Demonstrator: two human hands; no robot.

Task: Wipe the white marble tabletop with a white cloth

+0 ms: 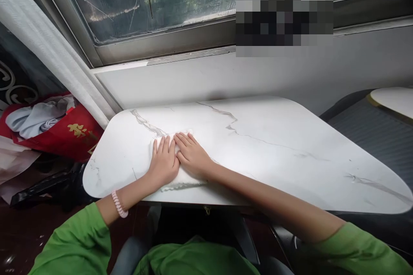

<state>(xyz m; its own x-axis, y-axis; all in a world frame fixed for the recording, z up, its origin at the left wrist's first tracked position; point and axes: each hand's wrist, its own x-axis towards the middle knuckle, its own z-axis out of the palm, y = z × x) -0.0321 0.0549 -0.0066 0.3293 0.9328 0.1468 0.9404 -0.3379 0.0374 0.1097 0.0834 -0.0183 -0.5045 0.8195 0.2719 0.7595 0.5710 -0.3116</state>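
Note:
A white cloth (pixel 184 181) lies spread on a white marble-patterned table (pixel 274 154), left of the tabletop's middle. My left hand (pixel 164 162) rests flat on the cloth with its fingers stretched forward. Beside it, touching it near the thumbs, my right hand (pixel 193 155) also lies flat on the cloth, fingers pointing forward and left. Both palms press down from above, and neither hand's fingers wrap around the fabric. Part of the cloth is hidden under the hands.
A window (pixel 155 4) and a white wall (pixel 200 81) stand behind the table. At the left are a white curtain (pixel 48 30) and a red bag (pixel 75 131) with clothing in it. A dark ribbed seat (pixel 371 129) sits at the right.

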